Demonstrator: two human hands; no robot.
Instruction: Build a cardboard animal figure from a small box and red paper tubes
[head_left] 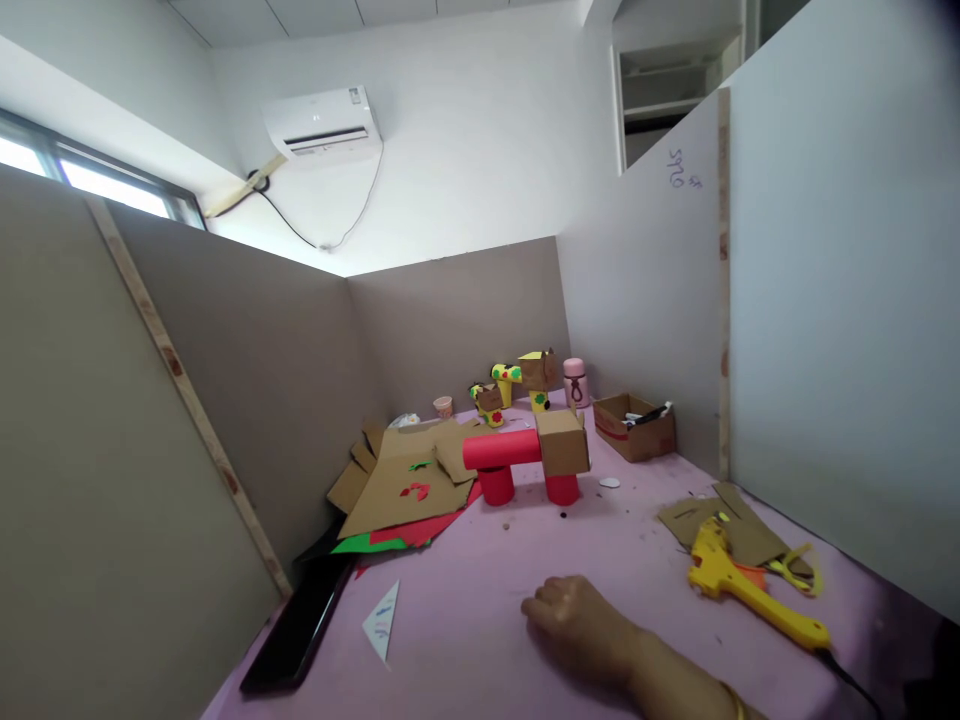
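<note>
My right hand [574, 620] rests on the pink-purple tabletop [465, 640] with its fingers curled in. Nothing sticks out of it, though its palm side is hidden. My left hand is out of the picture. Beyond the right hand stands a red model made of paper-covered tubes [499, 450], with a cardboard box [562, 443] at its right end. To the right of the hand lies a yellow hot glue gun [739, 585], its cord trailing toward the lower right. A folded white paper triangle [383, 622] lies to the left.
Cardboard sheets [397, 500] lie over red and green paper at left, with a black phone [296, 630] nearer. Yellow spotted models [536, 375], a pink bottle [575, 382] and an open cardboard box [637, 430] stand behind. Yellow-handled scissors [802, 572] lie beside cardboard scraps. Grey partitions enclose the table.
</note>
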